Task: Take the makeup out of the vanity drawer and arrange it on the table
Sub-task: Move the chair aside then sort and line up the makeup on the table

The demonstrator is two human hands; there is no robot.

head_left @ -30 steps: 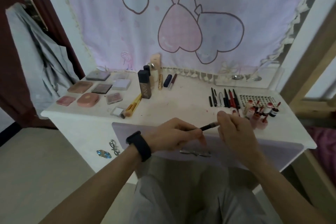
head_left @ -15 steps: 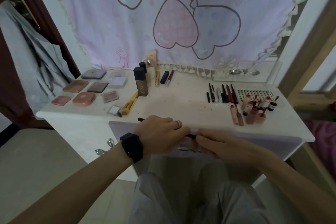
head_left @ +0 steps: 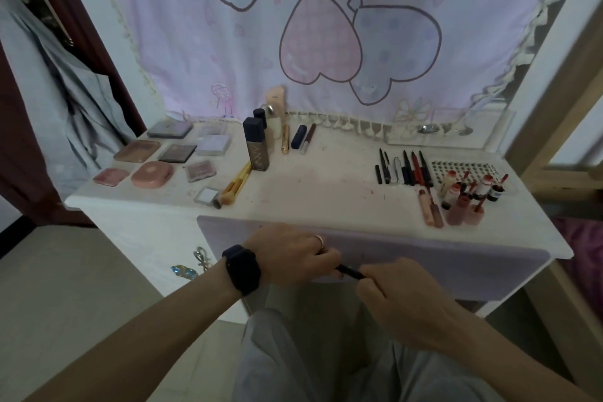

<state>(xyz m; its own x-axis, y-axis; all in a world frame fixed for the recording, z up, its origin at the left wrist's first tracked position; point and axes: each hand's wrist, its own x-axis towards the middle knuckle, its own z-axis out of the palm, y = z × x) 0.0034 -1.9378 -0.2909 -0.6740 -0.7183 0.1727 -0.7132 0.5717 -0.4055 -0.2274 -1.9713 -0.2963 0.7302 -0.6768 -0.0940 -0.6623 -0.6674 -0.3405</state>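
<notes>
Item: black pencil (head_left: 350, 272), slim, dark; only a short mid stretch shows btwn the two hands, so liner or brush handle, can't tell.
Where: held in the air in front of the lilac drawer front (head_left: 440, 263), just below the worktop (head_left: 326, 186) edge; not on the worktop yet.
Left hand (head_left: 293, 256): fingers curled round the pencil's left end, knuckles up; ring (head_left: 320, 240) on one finger, black watch (head_left: 243, 269) on the wrist.
Right hand (head_left: 404, 303): fingertips pinched on the other end, back of hand to camera.
Handling: prob v. light, stiff, smooth barrel, poss slippery; tip or cap end may be fragile or smudgy. Best hold = mid-barrel, two fingers + thumb, not the tip.
Likely spot: row of liner pencils (head_left: 403, 166), right side of worktop, laid parallel; it would fit beside them.
Near that row: lip glosses (head_left: 466, 196) clustered, some upright, some lying; dotted sheet (head_left: 456, 170) behind them.
Centre-back: foundation bottle (head_left: 256, 148) upright, tubes (head_left: 303, 139) lying to its right.
Left side: palettes and compacts (head_left: 163, 153) in rows; yellow-handled brushes (head_left: 236, 186) lying just right of them.
Progress: most makeup looks set out already; drawer interior not visible.
Risk: pencil rolling off the worktop edge; knocking upright glosses when reaching in.
</notes>
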